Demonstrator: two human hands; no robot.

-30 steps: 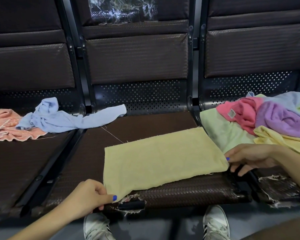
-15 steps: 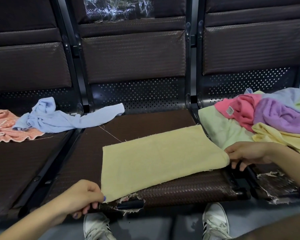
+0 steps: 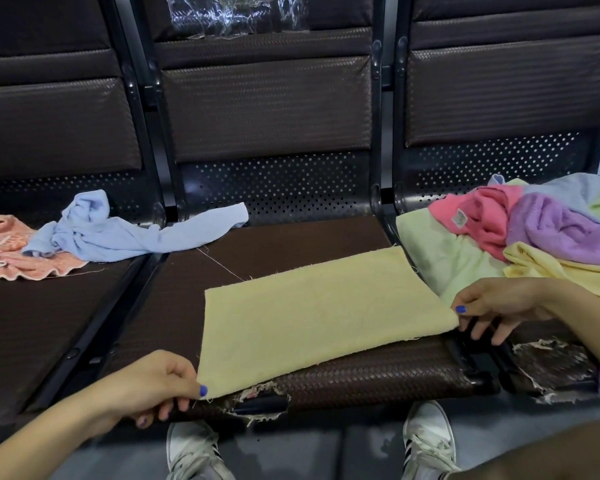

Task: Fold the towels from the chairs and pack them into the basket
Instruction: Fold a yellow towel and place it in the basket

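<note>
Yellow towel (image 3: 319,313) lies flat, folded into a rectangle, on the middle seat (image 3: 257,244) of a row of dark brown chairs, its near edge close to the seat's torn front lip. In the head view, the left hand (image 3: 153,386) pinches the towel's near left corner between thumb and curled fingers, the blue-painted thumbnail resting on the cloth. The right hand (image 3: 492,306) holds the near right corner, thumb on top of the fabric and the other fingers bent below the edge, over the black gap between the seats. On the right seat sits a loose pile of towels: a pale green towel (image 3: 444,258) lowest and just beside the yellow one, a pink towel (image 3: 482,216) with a small white tag above it, a purple towel (image 3: 561,230) to its right, and more yellow cloth (image 3: 551,271) touching the right forearm. A crumpled blue towel (image 3: 118,233) stretches from the left seat across the gap onto the back of the middle seat. It overlaps a peach towel (image 3: 11,247) at the far left. Two white shoes (image 3: 426,441) with dark stripes stand on the grey floor below the seat edge. No basket is in view.
</note>
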